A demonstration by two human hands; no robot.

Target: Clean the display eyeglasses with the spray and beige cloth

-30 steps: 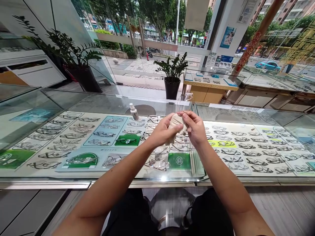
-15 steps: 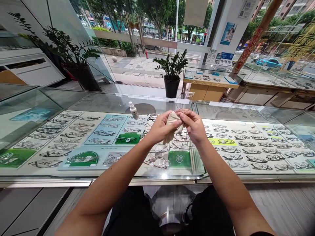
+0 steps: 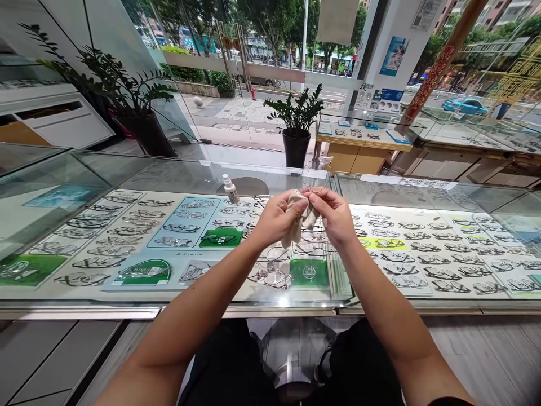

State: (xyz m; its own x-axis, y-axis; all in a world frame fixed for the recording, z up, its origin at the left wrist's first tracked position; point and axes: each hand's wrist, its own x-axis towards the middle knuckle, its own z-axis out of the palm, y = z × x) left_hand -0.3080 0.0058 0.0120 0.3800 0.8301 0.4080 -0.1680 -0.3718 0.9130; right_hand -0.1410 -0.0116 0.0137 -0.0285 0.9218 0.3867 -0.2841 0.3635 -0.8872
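Observation:
A light beige cloth [image 3: 295,228] is bunched in my left hand [image 3: 274,219], whose fingers are closed round it. My right hand [image 3: 337,215] pinches a thin-framed pair of glasses [image 3: 316,189], and its fingertips meet the cloth. The hands are close together above the glass display counter. The lenses are hard to make out against the background. Left of the hands, a small white spray bottle [image 3: 230,190] stands upright on the glass top.
Rows of glasses [image 3: 437,273] lie inside the counter on both sides, with a green card [image 3: 309,273] below the hands. Beyond the counter stand a potted plant [image 3: 296,148] and a second display cabinet [image 3: 364,148].
The cloth has been bunched differently: its folds are more gathered round my left thumb and fingertips. The view has shifted very slightly. Both hands stay nearly in place.

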